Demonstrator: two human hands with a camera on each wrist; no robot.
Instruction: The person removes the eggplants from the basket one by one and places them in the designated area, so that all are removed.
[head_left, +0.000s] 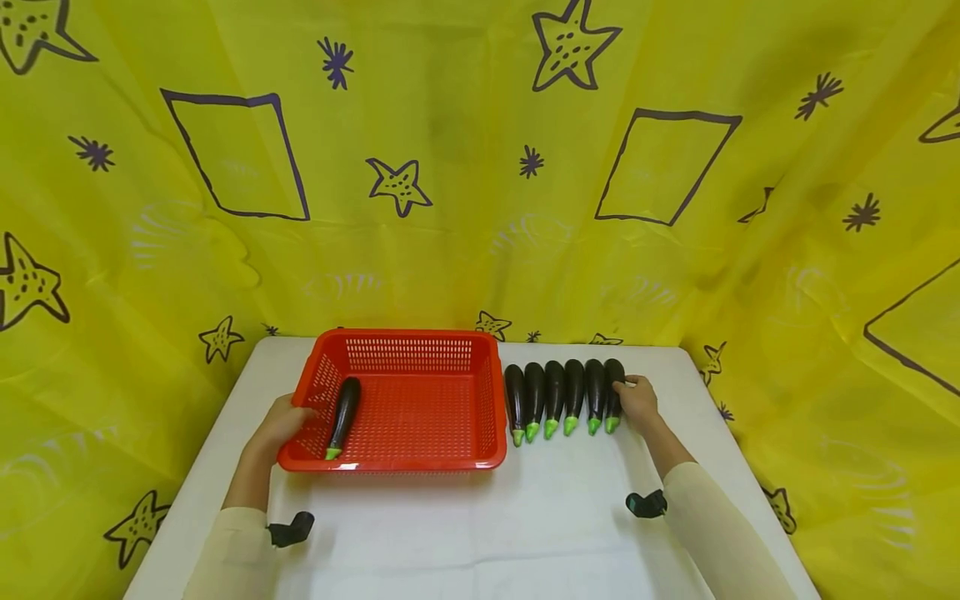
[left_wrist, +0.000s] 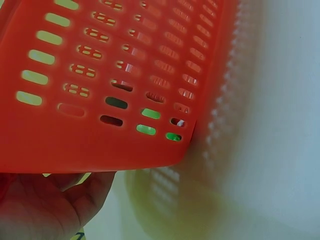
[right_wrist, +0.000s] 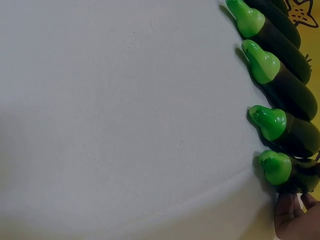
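Note:
A red plastic basket (head_left: pixel 420 417) with slotted walls stands on the left half of the table. My left hand (head_left: pixel 281 425) grips its left rim; in the left wrist view, the fingers (left_wrist: pixel 92 195) curl under that rim. Inside the basket, along its left side, lies one dark eggplant (head_left: pixel 346 417) with a green stem end. To the right of the basket, several eggplants (head_left: pixel 554 392) lie side by side, stems toward me. My right hand (head_left: pixel 637 400) holds the rightmost eggplant (head_left: pixel 614 375) from its right side, fingers (right_wrist: pixel 286 210) against the dark skin.
A white cloth covers the table (head_left: pixel 480 533). Yellow patterned curtain (head_left: pixel 465 250) hangs behind and along both sides. The basket's right wall stands close beside the leftmost eggplant (head_left: pixel 515 400) of the row.

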